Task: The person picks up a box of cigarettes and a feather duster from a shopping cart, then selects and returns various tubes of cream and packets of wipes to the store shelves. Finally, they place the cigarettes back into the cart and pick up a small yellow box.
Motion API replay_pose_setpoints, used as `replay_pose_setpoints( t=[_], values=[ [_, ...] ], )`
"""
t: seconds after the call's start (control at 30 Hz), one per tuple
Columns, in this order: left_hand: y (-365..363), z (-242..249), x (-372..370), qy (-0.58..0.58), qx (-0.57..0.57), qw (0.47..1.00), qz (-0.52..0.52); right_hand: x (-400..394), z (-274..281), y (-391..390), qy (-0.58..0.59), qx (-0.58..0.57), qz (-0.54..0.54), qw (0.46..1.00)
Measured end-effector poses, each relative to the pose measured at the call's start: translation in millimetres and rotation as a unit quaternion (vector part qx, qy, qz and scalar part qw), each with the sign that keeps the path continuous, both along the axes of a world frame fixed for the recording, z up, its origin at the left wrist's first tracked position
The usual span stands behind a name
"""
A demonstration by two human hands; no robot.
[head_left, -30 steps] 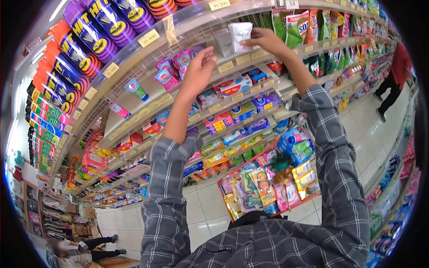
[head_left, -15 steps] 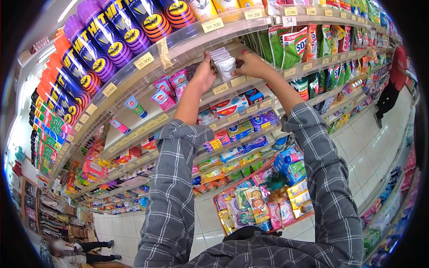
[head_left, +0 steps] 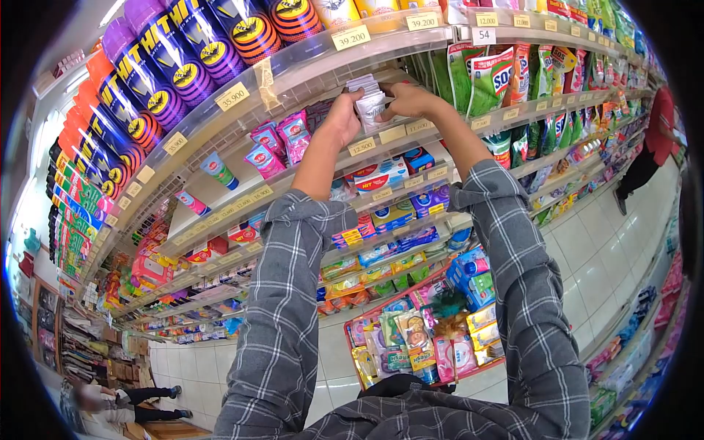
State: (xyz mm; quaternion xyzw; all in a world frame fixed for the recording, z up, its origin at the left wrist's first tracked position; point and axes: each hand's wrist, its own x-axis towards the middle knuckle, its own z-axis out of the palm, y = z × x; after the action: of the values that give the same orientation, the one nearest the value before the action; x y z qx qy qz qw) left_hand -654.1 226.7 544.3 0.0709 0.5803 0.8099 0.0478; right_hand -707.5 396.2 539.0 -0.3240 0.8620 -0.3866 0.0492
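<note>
- Head view: clock positions below are read from the white sachets point(head_left: 369, 108), which stand one behind another on the shelf point(head_left: 249, 185), near its front edge at the top centre.
- Left hand point(head_left: 341, 119): at 9 o'clock, touching. Its fingers grasp the left edge of the sachets; some fingertips are hidden behind them.
- Right hand point(head_left: 408, 101): at 3 o'clock, touching. Its fingers grasp the right side, thumb against the front sachet and forefinger farther back.
- Front sachet: upright, leaning slightly, with grey lettering partly covered by the right thumb.
- Price label point(head_left: 361, 146) reading 12.500: at 6 o'clock, on the shelf edge just below the sachets.
- Pink packets point(head_left: 296, 137): at 8 o'clock, in a loose group beside the left hand. Two tubes point(head_left: 219, 170) lie farther out on the same bearing, apart from each other.
- Spray cans point(head_left: 191, 59) marked HIT: around 10 o'clock, in a row on the higher shelf.
- Pouches point(head_left: 491, 77) marked SOS: between 2 and 3 o'clock, near the right hand.
- Red-rimmed basket point(head_left: 473, 372): between 5 and 6 o'clock, well apart, in front of the torso and filled with packaged goods.
- Person in a red top point(head_left: 662, 128): at 3 o'clock, well apart. Another person point(head_left: 121, 408) is at 7 o'clock.
</note>
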Motion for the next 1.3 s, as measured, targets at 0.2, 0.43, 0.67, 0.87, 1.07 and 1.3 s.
replay_pose_setpoints(
  t=[0.2,0.43,0.67,0.87,1.07,1.3],
  values=[
    [-0.3,0.7,-5.3,-0.002,-0.001,1.000,0.004,-8.4,-6.0,0.5,0.060,-0.083,0.045,0.994],
    [-5.7,-7.1,-22.4,0.030,-0.004,0.999,0.009,-2.1,-7.1,2.5,0.111,-0.084,0.006,0.990],
    [-2.5,5.7,-4.0,0.025,-0.034,0.999,0.026,-7.6,-6.8,8.9,0.047,-0.079,0.032,0.995],
    [-8.0,2.1,-17.5,0.031,0.010,0.991,0.132,-16.7,9.2,-1.8,-0.147,-0.292,-0.059,0.943],
    [15.2,-2.1,-27.3,0.017,0.103,0.987,0.119,-44.0,-8.8,-56.5,-0.251,-0.340,-0.082,0.903],
    [2.6,-17.7,-50.0,0.023,0.108,0.984,0.139,-64.5,-21.9,-67.6,-0.320,-0.408,-0.009,0.855]
  ],
)
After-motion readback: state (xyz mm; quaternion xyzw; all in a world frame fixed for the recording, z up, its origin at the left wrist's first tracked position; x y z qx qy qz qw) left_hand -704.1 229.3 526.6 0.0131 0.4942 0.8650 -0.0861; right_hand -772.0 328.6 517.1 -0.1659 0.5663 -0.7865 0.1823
